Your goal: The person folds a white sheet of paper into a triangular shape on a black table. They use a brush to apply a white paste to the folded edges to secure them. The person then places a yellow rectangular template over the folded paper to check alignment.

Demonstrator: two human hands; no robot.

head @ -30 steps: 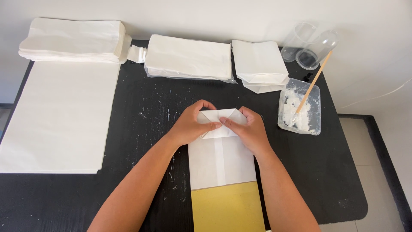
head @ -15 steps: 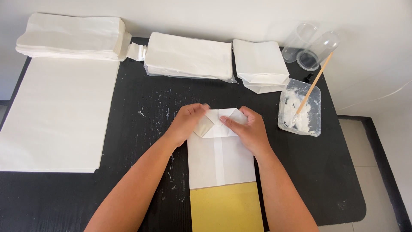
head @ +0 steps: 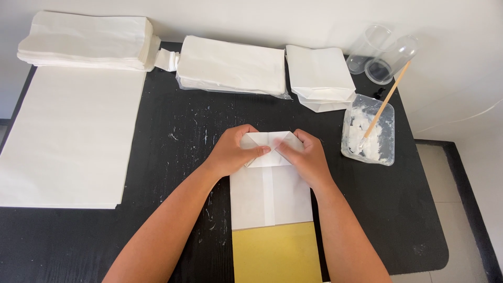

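A white paper bag lies flat on the black table, over a yellow sheet near the front edge. Its far end is folded into triangular flaps. My left hand presses on the left side of those flaps, with fingers pointing right. My right hand presses on the right side, fingertips meeting the left hand's at the middle seam.
Large white sheets lie at the left. Stacks of folded white bags line the far edge. A clear tub of white paste with a wooden stick and clear cups stand at the right.
The fold's flaps, briefly lifted open half a second ago, are now pressed flat. Both hands stay on the bag's far end, fingertips drawn together at the middle.
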